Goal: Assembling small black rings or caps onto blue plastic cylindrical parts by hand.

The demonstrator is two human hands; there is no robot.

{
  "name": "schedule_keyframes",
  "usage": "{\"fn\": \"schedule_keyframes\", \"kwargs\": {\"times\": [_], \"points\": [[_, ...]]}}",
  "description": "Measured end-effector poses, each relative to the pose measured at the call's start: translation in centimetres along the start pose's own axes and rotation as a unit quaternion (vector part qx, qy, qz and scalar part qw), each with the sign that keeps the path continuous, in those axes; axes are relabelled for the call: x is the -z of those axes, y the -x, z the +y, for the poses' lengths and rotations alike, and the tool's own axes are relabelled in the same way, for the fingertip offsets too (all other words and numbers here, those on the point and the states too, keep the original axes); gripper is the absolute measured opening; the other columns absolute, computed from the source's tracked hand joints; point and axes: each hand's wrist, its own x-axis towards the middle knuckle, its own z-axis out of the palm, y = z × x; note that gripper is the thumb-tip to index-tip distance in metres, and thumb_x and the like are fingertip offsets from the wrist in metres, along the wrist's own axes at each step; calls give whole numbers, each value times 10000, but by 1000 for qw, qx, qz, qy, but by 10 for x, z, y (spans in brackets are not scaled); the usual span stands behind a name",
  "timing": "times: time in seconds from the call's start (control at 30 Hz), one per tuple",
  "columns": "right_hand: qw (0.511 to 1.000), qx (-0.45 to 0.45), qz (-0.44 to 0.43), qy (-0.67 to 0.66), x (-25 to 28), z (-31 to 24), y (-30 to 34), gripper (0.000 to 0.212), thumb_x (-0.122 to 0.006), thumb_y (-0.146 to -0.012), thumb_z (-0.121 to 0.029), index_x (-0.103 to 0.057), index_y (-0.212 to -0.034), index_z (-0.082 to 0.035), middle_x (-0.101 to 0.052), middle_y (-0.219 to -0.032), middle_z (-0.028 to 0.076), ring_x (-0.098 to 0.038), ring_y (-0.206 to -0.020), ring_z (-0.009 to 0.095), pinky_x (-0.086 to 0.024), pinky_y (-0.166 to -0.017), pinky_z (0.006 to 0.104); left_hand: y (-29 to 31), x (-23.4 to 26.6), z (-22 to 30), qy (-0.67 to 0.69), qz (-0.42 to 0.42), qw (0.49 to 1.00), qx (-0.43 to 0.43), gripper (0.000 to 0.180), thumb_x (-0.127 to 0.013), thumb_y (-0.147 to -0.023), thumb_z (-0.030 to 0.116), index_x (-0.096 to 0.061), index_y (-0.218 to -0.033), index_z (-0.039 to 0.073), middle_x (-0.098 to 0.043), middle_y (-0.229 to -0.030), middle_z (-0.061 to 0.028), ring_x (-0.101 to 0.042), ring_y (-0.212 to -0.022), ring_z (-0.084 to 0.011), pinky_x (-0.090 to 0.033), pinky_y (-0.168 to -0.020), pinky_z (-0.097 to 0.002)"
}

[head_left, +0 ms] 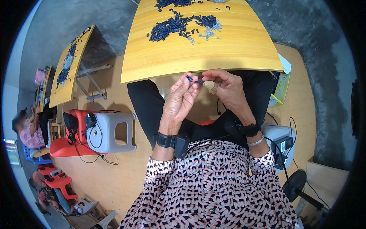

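Both hands are raised close together just in front of the table's near edge. My left hand (178, 98) pinches a small dark blue-black cylindrical piece (189, 78) between thumb and fingers. My right hand (230, 88) is closed at the fingertips on another small dark piece (199, 81), which reaches toward the left fingers; whether the two pieces touch I cannot tell. Something beige (209, 84), like a wrap or cover, sits at my right thumb. Beyond the hands, a heap of similar dark cylindrical pieces (167, 29) lies on the yellow table (236, 49), with small silvery parts (209, 34) beside it.
More dark pieces (173, 3) lie at the table's far edge. A yellow-green crate (281, 89) stands at right below table height. Left are a grey stool (110, 133) with a black device and cables, a red stool (65, 147), a second table (72, 65) and a seated person (32, 129).
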Motion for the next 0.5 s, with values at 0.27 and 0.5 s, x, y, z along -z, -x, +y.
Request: {"fn": "schedule_keyframes", "kwargs": {"times": [0.27, 0.5], "points": [[998, 40, 1, 57, -4, -1, 4, 249, -518, -760, 129, -638, -944, 11, -649, -897, 44, -578, -822, 75, -442, -692, 189, 1, -6, -2, -37, 7, 999, 9, 155, -557, -880, 85, -566, -1022, 25, -622, -945, -107, -591, -799, -147, -492, -731, -250], [998, 10, 12, 60, -2, 2, 7, 247, -525, -763, 115, -647, -948, 5, -655, -886, 28, -559, -782, 51, -435, -669, 179, 2, -6, -2, -41, 15, 999, 13, 154, -558, -880, 87, -564, -1021, 24, -625, -942, -107, -592, -788, -144, -491, -725, -247]]}}
